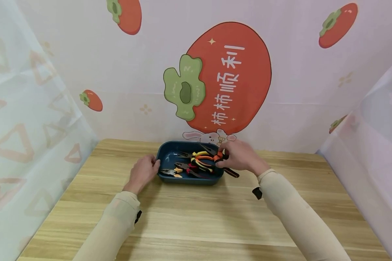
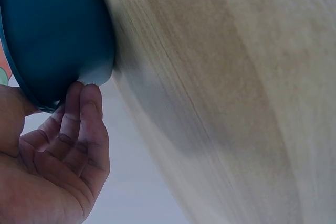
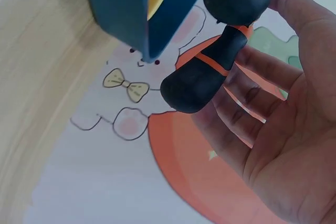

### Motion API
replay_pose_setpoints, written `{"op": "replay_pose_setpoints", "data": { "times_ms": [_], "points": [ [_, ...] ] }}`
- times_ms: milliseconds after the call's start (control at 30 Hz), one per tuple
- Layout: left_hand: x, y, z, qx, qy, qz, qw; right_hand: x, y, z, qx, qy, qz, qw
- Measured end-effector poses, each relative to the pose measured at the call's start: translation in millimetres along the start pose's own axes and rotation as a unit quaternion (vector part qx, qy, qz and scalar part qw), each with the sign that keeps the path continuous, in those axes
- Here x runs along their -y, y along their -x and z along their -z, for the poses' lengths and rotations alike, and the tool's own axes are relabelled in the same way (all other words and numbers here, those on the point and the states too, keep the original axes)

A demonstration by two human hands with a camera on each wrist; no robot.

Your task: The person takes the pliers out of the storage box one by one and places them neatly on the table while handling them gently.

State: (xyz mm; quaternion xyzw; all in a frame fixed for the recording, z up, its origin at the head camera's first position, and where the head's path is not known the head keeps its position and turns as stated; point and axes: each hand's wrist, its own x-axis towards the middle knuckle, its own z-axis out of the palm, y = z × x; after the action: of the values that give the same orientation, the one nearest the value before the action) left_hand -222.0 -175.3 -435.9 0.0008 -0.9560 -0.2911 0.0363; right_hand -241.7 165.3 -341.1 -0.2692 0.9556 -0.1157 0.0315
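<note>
Two grips, both closed: L hand (image 1: pixel 143 171) pinched blue tray (image 2: pixel 58 30) at rim, R hand (image 1: pixel 238 156) held blk/orange pliers (image 3: pixel 197 82); snagging yellow-handled pliers (image 1: pixel 201 165) prob. risked a slip.

Pliers (image 1: pixel 200 164) in a tray (image 1: pixel 189 181) on the table (image 1: pixel 196 217), backdrop (image 1: pixel 143 65) behind.

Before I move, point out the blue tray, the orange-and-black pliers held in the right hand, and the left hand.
Blue tray (image 1: pixel 189 181): head view, near outer wall.
Orange-and-black pliers (image 3: pixel 216 55): right wrist view, lower handle.
Left hand (image 1: pixel 143 170): head view, back of the hand.
</note>
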Motion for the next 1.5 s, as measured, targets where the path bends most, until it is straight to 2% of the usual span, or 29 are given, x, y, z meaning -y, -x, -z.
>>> {"op": "replay_pose_setpoints", "data": {
  "times_ms": [733,1200,1500],
  "points": [
    [1.9,0.0,-0.2,0.0,0.004,-0.001,1.0,-41,36.4,1,-0.039,-0.022,-0.059,0.9972],
    [1.7,0.2,-1.7,0.001,0.001,0.005,1.0,-72,62.6,-2,-0.037,-0.043,-0.095,0.9939],
    [1.9,0.0,-2.4,0.001,0.002,0.003,1.0,-89,80.7,3,-0.035,-0.026,-0.125,0.9912]
  ]
}}
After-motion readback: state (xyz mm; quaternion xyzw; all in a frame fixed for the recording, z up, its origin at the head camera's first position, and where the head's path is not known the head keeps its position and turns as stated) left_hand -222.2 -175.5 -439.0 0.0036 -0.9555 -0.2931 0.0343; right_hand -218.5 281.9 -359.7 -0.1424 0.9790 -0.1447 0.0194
